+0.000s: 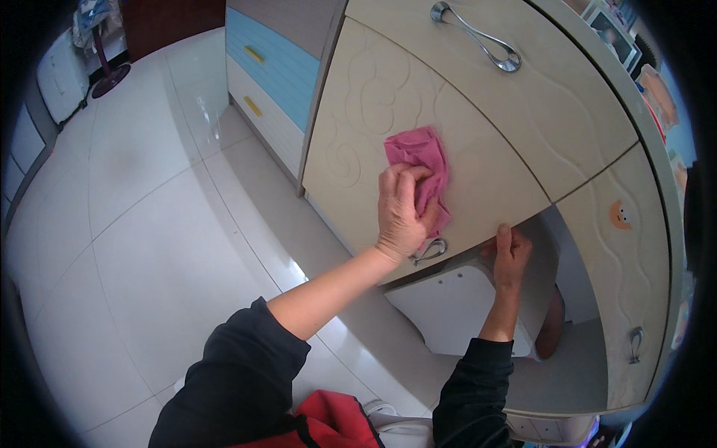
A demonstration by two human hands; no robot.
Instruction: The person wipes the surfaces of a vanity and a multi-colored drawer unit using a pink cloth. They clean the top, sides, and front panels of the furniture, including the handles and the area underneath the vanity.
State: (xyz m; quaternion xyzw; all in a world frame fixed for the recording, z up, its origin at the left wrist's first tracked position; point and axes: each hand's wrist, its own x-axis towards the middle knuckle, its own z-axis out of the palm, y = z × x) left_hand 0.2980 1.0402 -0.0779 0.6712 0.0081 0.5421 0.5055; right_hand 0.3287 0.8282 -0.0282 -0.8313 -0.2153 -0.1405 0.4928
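Note:
My left hand [402, 207] grips a crumpled pink cloth [420, 147] and presses it on the face of a cream cabinet front panel [358, 140]. Raised scroll patterns run over that panel. Just below the cloth is the panel's looped metal handle [431, 250]. The panel stands away from the cabinet body, and my right hand [511, 255] holds its free edge, thumb on the outer side and fingers partly hidden behind. Behind the panel shows a white board [448, 308] with small round fittings. A brown object [550, 327], partly covered, lies inside the opening.
Above is a cream drawer front [538, 106] with a metal handle [479, 36]. Another cream front [622, 263] bears an orange sticker [620, 215]. Items including a framed picture [610, 36] crowd the cabinet top. A blue-and-white drawer unit [269, 73] adjoins. Glossy tiles [168, 224] cover the floor.

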